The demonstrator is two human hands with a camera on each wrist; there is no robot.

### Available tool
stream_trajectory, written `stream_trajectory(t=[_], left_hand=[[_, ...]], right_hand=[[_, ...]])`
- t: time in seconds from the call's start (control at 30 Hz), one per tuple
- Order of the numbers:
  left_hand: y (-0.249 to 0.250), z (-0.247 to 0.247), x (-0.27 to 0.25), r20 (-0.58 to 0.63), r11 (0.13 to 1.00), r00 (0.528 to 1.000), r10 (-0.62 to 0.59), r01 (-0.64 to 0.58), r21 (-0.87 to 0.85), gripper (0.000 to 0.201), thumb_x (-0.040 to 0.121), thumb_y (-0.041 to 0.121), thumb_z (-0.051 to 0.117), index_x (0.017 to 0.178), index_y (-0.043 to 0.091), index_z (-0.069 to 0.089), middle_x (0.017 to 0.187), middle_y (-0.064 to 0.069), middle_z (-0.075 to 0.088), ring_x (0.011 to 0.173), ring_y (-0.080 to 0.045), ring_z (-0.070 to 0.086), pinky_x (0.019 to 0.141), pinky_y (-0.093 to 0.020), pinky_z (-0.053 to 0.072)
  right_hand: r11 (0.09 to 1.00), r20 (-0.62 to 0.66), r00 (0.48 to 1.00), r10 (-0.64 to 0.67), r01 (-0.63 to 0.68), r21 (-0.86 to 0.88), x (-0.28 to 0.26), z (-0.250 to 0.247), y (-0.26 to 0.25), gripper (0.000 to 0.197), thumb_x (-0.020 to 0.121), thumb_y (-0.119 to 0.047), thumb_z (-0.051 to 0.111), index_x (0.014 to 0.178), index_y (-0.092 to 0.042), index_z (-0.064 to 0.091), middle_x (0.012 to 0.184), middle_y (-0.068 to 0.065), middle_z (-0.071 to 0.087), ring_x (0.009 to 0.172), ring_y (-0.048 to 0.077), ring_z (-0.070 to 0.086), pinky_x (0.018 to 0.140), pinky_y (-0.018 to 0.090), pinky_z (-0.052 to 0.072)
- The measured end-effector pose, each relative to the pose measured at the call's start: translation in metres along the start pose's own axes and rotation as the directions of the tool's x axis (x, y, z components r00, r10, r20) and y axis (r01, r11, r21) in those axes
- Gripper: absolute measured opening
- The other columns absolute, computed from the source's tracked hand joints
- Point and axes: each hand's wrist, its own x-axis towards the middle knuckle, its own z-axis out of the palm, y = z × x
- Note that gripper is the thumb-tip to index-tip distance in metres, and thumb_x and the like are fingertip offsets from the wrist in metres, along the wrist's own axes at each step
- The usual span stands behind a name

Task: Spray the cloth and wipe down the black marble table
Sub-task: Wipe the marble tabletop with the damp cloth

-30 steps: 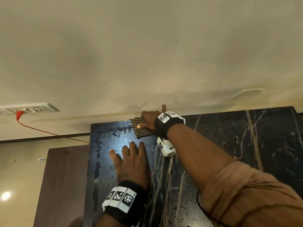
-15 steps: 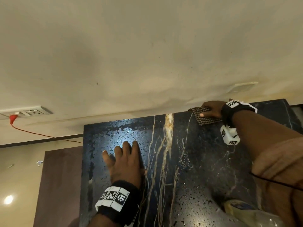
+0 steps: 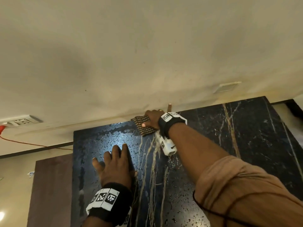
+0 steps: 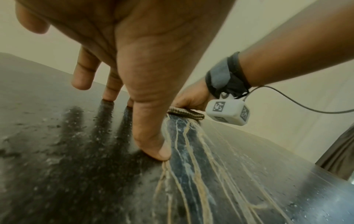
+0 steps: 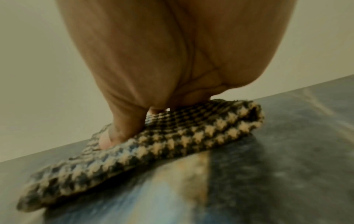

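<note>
The black marble table (image 3: pixel 255 128) with gold veins fills the lower head view, and its left part is wet with droplets. A folded brown-and-cream checked cloth (image 3: pixel 142 127) lies at the table's far edge by the wall. My right hand (image 3: pixel 151 117) presses down on the cloth, thumb on its near side, with one finger lifted against the wall. The right wrist view shows the cloth (image 5: pixel 153 145) flat under the right hand (image 5: pixel 172 53). My left hand (image 3: pixel 114 163) rests flat on the wet marble, fingers spread; its fingertips (image 4: pixel 161 153) touch the table (image 4: pixel 57 151).
The cream wall (image 3: pixel 147 63) rises straight from the table's far edge. A socket strip (image 3: pixel 24 122) with a red plug (image 3: pixel 2 129) and cable hangs at the left. A brown panel (image 3: pixel 52 185) borders the table's left side. A wall plate (image 3: pixel 227 86) sits at upper right.
Over the last second my right hand swept the cloth right along the far edge, then back left to the gold veins. The left hand stayed planted.
</note>
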Motion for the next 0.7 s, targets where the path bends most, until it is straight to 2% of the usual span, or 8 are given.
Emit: stream_trajectory(t=[0.07, 0.13, 0.2, 0.27, 0.33, 0.4, 0.57, 0.7], left_hand=[[0.000, 0.000, -0.001, 0.002, 1.000, 1.000, -0.002, 0.002, 0.010, 0.109, 0.071, 0.069, 0.068, 0.153, 0.034, 0.005, 0.150, 0.003, 0.025, 0.138, -0.027, 0.027, 0.112, -0.066, 0.009], [0.000, 0.000, -0.001, 0.008, 1.000, 1.000, 0.003, -0.003, 0.024, 0.109, 0.072, 0.070, 0.066, 0.154, 0.034, 0.004, 0.151, 0.002, 0.024, 0.139, -0.027, 0.027, 0.112, -0.066, 0.009], [0.000, 0.002, 0.000, 0.002, 1.000, 1.000, 0.000, 0.000, 0.027, 0.108, 0.072, 0.070, 0.066, 0.153, 0.033, 0.004, 0.150, 0.001, 0.025, 0.138, -0.028, 0.027, 0.112, -0.066, 0.010], [0.000, 0.002, 0.000, 0.006, 0.999, 1.000, -0.007, 0.006, 0.035, 0.108, 0.072, 0.070, 0.066, 0.153, 0.033, 0.005, 0.150, 0.001, 0.026, 0.137, -0.029, 0.028, 0.112, -0.066, 0.012], [0.001, 0.002, -0.001, 0.008, 0.999, 1.000, -0.012, 0.012, 0.042, 0.108, 0.073, 0.069, 0.067, 0.153, 0.033, 0.005, 0.150, 0.000, 0.025, 0.137, -0.029, 0.027, 0.111, -0.066, 0.013], [0.003, 0.003, -0.001, 0.011, 0.999, 1.000, -0.015, 0.015, 0.045, 0.109, 0.072, 0.068, 0.068, 0.153, 0.032, 0.006, 0.150, 0.000, 0.027, 0.137, -0.030, 0.028, 0.111, -0.065, 0.013], [0.002, 0.005, 0.001, 0.028, 0.999, 1.000, -0.013, 0.012, 0.041, 0.107, 0.069, 0.067, 0.072, 0.150, 0.032, 0.012, 0.149, -0.001, 0.031, 0.136, -0.032, 0.032, 0.108, -0.066, 0.017], [0.004, 0.003, -0.009, 0.044, 0.999, 0.999, -0.009, 0.007, 0.044, 0.104, 0.075, 0.064, 0.068, 0.153, 0.029, 0.009, 0.156, -0.004, 0.021, 0.142, -0.034, 0.023, 0.109, -0.067, 0.018]], right_hand=[[0.994, -0.020, 0.994, 0.107, -0.107, -0.002, -0.019, -0.013, 0.047, 0.068, 0.084, -0.077, 0.044, 0.133, -0.030, 0.047, 0.139, -0.001, 0.058, 0.125, 0.026, 0.052, 0.114, 0.068, 0.014], [0.974, -0.044, 0.973, 0.228, -0.228, -0.009, -0.040, -0.020, 0.101, 0.068, 0.086, -0.075, 0.046, 0.138, -0.031, 0.047, 0.148, 0.000, 0.049, 0.138, 0.031, 0.041, 0.115, 0.069, 0.011], [0.938, -0.066, 0.937, 0.342, -0.345, -0.042, -0.057, -0.020, 0.140, 0.077, 0.083, -0.077, 0.048, 0.148, -0.039, 0.034, 0.165, -0.001, 0.020, 0.151, 0.033, 0.016, 0.112, 0.076, 0.004], [0.912, -0.051, 0.912, 0.407, -0.408, -0.026, -0.063, -0.014, 0.148, 0.092, 0.084, -0.075, 0.052, 0.157, -0.040, 0.007, 0.168, 0.000, -0.012, 0.154, 0.036, -0.006, 0.112, 0.077, 0.001], [0.899, -0.051, 0.898, 0.438, -0.438, 0.013, -0.074, -0.008, 0.131, 0.101, 0.087, -0.072, 0.052, 0.157, -0.036, -0.012, 0.164, 0.003, -0.026, 0.152, 0.037, -0.014, 0.113, 0.076, 0.001], [0.894, -0.045, 0.893, 0.447, -0.445, 0.055, -0.079, 0.000, 0.112, 0.104, 0.088, -0.072, 0.050, 0.155, -0.034, -0.019, 0.162, 0.004, -0.032, 0.152, 0.037, -0.015, 0.113, 0.075, 0.002], [0.887, -0.011, 0.895, 0.446, -0.440, 0.143, -0.108, 0.030, 0.055, 0.106, 0.090, -0.069, 0.048, 0.154, -0.028, -0.025, 0.161, 0.008, -0.033, 0.151, 0.038, -0.017, 0.115, 0.072, -0.004], [0.920, -0.055, 0.924, 0.378, -0.369, 0.136, -0.136, 0.073, 0.006, 0.106, 0.090, -0.068, 0.048, 0.154, -0.026, -0.025, 0.161, 0.011, -0.033, 0.151, 0.038, -0.020, 0.114, 0.071, -0.010]])
